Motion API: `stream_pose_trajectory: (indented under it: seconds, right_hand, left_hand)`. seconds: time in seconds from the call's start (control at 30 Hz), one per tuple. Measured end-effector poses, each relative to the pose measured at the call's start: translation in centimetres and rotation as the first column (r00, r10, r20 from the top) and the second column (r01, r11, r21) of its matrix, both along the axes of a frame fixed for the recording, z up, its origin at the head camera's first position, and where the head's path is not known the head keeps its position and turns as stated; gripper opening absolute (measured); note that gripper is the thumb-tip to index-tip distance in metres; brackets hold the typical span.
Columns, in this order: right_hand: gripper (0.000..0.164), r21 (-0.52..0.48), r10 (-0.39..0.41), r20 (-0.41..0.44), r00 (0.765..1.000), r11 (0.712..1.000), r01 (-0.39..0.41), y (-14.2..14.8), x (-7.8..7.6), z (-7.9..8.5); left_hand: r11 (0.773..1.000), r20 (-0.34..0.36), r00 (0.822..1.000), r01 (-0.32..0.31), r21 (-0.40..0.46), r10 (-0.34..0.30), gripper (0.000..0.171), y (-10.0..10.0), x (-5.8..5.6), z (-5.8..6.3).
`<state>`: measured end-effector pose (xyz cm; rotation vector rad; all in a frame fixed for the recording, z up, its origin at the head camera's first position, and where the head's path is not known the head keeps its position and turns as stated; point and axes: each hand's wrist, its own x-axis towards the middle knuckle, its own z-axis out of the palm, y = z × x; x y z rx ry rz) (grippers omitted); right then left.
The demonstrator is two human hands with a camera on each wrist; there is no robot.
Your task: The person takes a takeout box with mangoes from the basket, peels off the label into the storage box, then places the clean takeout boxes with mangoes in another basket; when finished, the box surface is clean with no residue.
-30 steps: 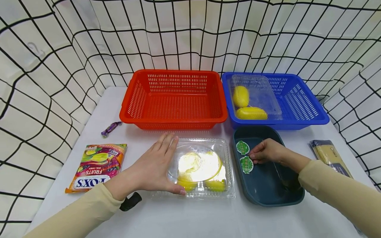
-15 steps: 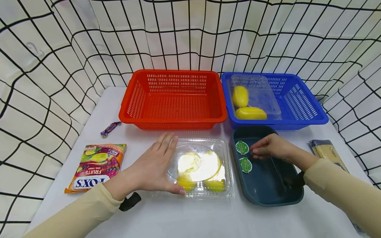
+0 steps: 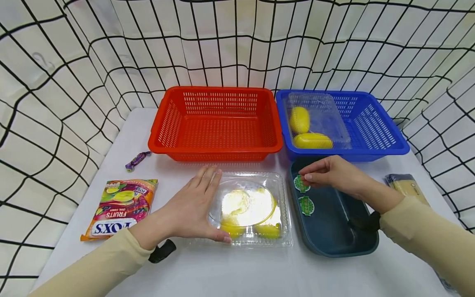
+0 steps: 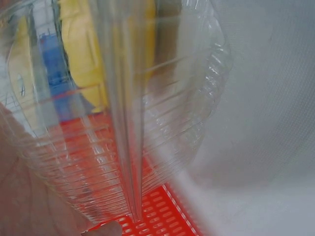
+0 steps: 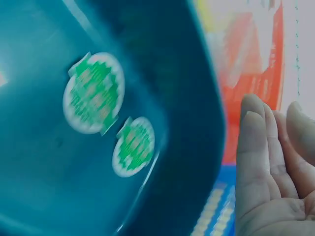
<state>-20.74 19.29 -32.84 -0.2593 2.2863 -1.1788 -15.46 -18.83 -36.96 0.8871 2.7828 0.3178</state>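
White desk (image 3: 241, 274) beneath your work carries a red basket (image 3: 217, 156) at the back, with a blue basket (image 3: 389, 151) just to its right. In front of the blue one you have a dark teal tray (image 3: 334, 225). Your clear container (image 3: 256, 243) lies between your left hand (image 3: 196, 208) and that tray, with yellow things showing inside. Your left hand rests against the container's left side, fingers straight and thumb stretched along the near edge. Your right hand (image 3: 335, 175) is over the tray, fingers extended, thumb set apart from them. Two green stickers (image 3: 306, 206) lie along the tray's left side, the farther one just below your right fingertips.
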Motion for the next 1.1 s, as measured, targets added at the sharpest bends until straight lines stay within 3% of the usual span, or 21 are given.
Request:
stream_pose_trajectory:
  seconds: [0.17,0.33,0.43,0.53,0.63,0.8,0.93,1.1]
  right_hand:
    - [0.043,-0.018,-0.010,-0.029,1.000,1.000,0.010,-2.3,0.6,0.5]
    - [0.048,-0.007,-0.006,-0.154,0.988,1.000,0.005,-4.6,1.5,0.2]
    - [0.051,0.019,0.047,-0.260,0.965,0.999,-0.043,-5.9,2.3,-0.1]
    - [0.060,0.098,0.126,-0.354,0.927,0.990,-0.097,-7.0,3.1,-0.5]
    - [0.077,0.203,0.218,-0.400,0.890,0.968,-0.145,-8.0,3.8,-0.9]
    - [0.113,0.357,0.367,-0.399,0.841,0.906,-0.226,-9.2,4.8,-1.7]
    - [0.128,0.441,0.436,-0.409,0.802,0.864,-0.245,-9.6,5.4,-2.3]
    - [0.132,0.480,0.450,-0.416,0.790,0.847,-0.229,-9.8,5.5,-2.9]
  left_hand:
    - [1.000,-0.004,1.000,0.003,0.004,-0.002,0.146,0.0,0.1,0.0]
    - [1.000,-0.009,1.000,0.003,0.003,-0.003,0.145,0.1,0.1,0.1]
    - [1.000,-0.013,1.000,0.003,0.003,-0.003,0.145,0.1,0.1,0.0]
    - [1.000,-0.019,1.000,0.000,0.002,0.000,0.145,0.1,0.1,0.0]
    - [1.000,-0.026,1.000,-0.006,0.004,0.006,0.145,0.2,0.2,0.0]
    - [1.000,-0.036,0.999,-0.015,0.005,0.015,0.146,0.4,0.1,0.0]
    - [1.000,-0.045,0.999,-0.022,0.004,0.022,0.145,0.5,0.2,0.0]
    - [0.999,-0.063,0.997,-0.035,0.007,0.036,0.145,0.5,0.4,-0.1]
